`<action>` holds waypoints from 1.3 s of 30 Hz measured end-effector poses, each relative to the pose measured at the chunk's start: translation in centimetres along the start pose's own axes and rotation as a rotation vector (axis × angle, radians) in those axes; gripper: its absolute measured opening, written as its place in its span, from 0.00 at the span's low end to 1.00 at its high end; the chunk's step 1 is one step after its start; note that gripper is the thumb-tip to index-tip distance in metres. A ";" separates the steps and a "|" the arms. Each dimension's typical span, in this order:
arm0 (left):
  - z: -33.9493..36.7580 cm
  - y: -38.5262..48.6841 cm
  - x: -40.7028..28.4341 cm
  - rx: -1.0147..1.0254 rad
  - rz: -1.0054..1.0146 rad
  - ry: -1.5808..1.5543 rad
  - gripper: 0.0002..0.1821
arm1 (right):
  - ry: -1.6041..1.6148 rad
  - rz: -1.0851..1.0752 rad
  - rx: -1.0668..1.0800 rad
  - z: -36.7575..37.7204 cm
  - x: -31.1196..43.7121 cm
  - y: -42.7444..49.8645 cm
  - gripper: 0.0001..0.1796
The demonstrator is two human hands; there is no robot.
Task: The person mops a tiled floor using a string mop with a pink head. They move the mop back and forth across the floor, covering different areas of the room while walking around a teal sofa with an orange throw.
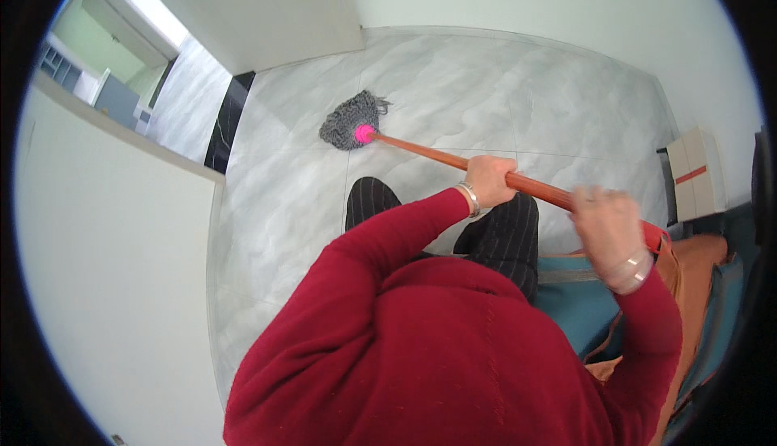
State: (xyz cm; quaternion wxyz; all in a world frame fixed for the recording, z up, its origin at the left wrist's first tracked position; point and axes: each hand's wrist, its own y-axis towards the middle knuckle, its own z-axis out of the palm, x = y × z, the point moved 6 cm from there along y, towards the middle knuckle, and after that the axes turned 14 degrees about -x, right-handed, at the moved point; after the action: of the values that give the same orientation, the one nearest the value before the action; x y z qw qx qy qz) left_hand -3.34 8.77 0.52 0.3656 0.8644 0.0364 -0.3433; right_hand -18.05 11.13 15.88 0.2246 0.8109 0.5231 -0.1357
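Observation:
A string mop with a grey yarn head (351, 119) and a pink collar lies against the grey marbled tile floor (437, 94), ahead and to the left of my knees. Its reddish-brown handle (425, 151) runs back to the right across my body. My left hand (490, 180) is closed around the handle about midway. Nearer the handle's upper end, my right hand (609, 227) grips it, slightly blurred. A red end of the handle (652, 236) shows just beyond the right hand.
At the right, a cream box with a red stripe (690, 174) stands near the wall. Teal and orange bags (576, 306) lie close by my right side. An open doorway with a black threshold (229, 121) is at the left, between a white door (291, 9) and a wall (115, 252).

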 end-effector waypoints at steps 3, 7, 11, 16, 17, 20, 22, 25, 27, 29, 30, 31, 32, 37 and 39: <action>-0.7 1.5 -3.3 -0.078 0.031 -0.087 0.11 | -0.005 0.170 -0.076 -5.7 -4.6 -1.8 0.10; 0.0 2.3 -9.3 -0.067 0.105 -0.282 0.06 | -0.061 0.234 0.132 -10.0 -8.1 -4.0 0.12; 1.0 1.6 -11.5 0.103 0.139 -0.371 0.05 | -0.009 0.128 0.013 -13.3 -7.0 -4.7 0.12; 2.6 1.2 -10.8 0.218 0.205 -0.420 0.05 | -0.035 0.278 0.187 -10.7 -6.1 -5.9 0.12; 3.3 1.1 -10.3 0.246 0.198 -0.408 0.05 | -0.042 0.279 0.186 -10.0 -5.9 -5.9 0.12; 4.7 1.1 -7.6 0.267 0.204 -0.401 0.06 | -0.024 0.316 0.191 -7.3 -4.7 -5.3 0.13; 5.5 1.6 -4.3 0.257 0.234 -0.229 0.06 | -0.066 0.313 0.178 -5.1 -3.5 -3.8 0.14; 5.8 2.4 2.9 0.270 0.186 -0.035 0.07 | -0.107 0.309 0.134 -1.0 -0.6 -0.1 0.12; 4.8 3.0 7.8 0.220 0.131 0.097 0.07 | -0.103 0.260 0.063 1.7 1.5 2.2 0.10; 3.3 2.6 11.7 0.175 0.105 0.233 0.07 | 0.122 0.174 -0.071 3.0 4.1 3.8 0.07; 2.1 1.9 13.3 0.149 0.109 0.295 0.07 | 0.262 0.164 -0.071 3.6 5.2 4.1 0.06; 1.1 1.1 14.8 0.137 0.049 0.339 0.07 | 0.416 0.107 -0.149 3.4 6.2 4.3 0.05; -0.5 0.1 15.5 0.029 0.025 0.306 0.08 | 0.572 0.095 -0.137 3.5 7.1 4.4 0.08; -6.9 -4.0 14.6 -0.586 0.060 -0.027 0.09 | 1.263 0.011 -0.312 1.5 9.9 4.3 0.17; -8.0 -4.6 13.7 -0.616 0.035 -0.011 0.10 | 1.348 -0.059 -0.339 1.4 10.9 4.4 0.20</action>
State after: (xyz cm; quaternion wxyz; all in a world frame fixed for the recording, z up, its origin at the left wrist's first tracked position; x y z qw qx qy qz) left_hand 10.14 14.81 -6.79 0.6166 0.7114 0.1220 -0.3143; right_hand -9.48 17.48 10.73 -0.0296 0.6575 0.5843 0.4748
